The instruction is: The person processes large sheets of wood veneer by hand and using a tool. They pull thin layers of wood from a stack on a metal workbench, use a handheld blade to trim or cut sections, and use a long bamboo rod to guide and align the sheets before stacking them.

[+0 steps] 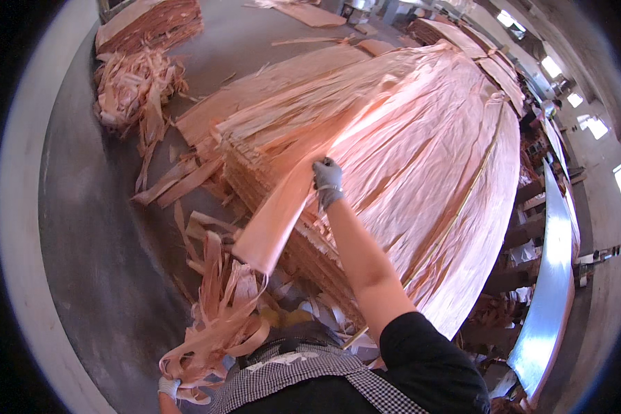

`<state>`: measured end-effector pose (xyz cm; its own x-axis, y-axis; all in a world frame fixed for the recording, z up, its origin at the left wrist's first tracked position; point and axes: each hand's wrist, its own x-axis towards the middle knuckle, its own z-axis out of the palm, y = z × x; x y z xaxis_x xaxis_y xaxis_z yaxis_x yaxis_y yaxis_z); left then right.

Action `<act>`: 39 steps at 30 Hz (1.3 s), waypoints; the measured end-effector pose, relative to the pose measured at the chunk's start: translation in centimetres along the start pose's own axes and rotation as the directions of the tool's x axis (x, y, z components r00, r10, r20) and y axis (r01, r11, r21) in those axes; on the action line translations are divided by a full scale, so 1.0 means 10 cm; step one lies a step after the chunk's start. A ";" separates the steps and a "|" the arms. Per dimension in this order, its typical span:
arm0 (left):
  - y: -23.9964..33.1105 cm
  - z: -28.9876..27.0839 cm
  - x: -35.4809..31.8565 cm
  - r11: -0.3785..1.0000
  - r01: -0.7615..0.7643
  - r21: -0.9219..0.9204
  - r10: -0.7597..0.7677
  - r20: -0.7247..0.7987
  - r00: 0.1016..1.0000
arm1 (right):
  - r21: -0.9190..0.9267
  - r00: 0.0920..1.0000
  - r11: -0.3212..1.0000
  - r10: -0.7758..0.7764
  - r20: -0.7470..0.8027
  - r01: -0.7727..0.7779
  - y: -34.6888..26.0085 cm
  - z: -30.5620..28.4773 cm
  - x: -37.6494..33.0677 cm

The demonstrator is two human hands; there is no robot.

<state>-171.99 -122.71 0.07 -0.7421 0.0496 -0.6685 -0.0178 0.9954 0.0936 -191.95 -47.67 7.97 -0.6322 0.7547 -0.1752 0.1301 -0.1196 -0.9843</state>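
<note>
My right hand (328, 182), in a grey glove, is closed on the edge of a long, reddish wood veneer strip (276, 224). The strip's near end sticks out past the side of a broad veneer stack (428, 159), and its far part runs up over the top sheets. Low at the left, my left hand (178, 390), in a pale glove, is closed around a bundle of torn veneer strips (217, 338). Those strips curl and hang loosely beside my checked apron. Part of the left hand is hidden by them.
A heap of veneer scraps (134, 90) lies on the grey floor (96, 255) at the far left, before another veneer stack (148, 27). Loose pieces (179, 179) lie along the big stack's left side. A long shiny sheet (545, 290) stands at the right.
</note>
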 end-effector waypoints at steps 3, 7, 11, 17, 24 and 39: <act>0.85 -0.61 0.35 0.914 -0.038 -0.403 0.072 0.070 0.995 | -0.192 0.872 0.882 -0.350 0.343 0.430 -0.25 0.07 -0.85; 2.64 -1.60 0.48 0.451 -0.519 -0.727 0.611 -0.173 0.773 | 0.006 0.328 0.585 -0.463 0.824 0.811 -0.60 0.17 -2.71; 3.95 -1.94 0.38 0.152 -0.098 -0.983 0.861 0.083 0.501 | 0.030 0.067 0.606 -0.137 0.988 0.795 -0.22 0.24 -3.18; 4.21 -2.25 -0.02 0.085 -0.115 -0.990 0.737 -0.016 0.676 | -0.161 0.779 0.975 -0.019 0.626 0.153 -0.36 -0.59 -2.73; 4.17 -1.81 0.01 0.181 -0.821 -0.541 0.901 -0.243 0.359 | 0.308 0.938 0.927 0.105 0.330 -0.213 -0.38 -0.19 -2.19; 1.39 -1.14 0.47 -0.481 -0.124 -0.868 -0.387 0.083 0.919 | -0.258 0.249 0.700 -0.534 -0.808 0.666 -0.52 -3.98 -2.06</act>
<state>-183.33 -109.57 6.65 -0.6193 -0.3326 -0.7112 -0.4810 -0.5553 0.6785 -149.25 -36.94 17.58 0.3904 0.7725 0.5008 -0.1331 0.5856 -0.7996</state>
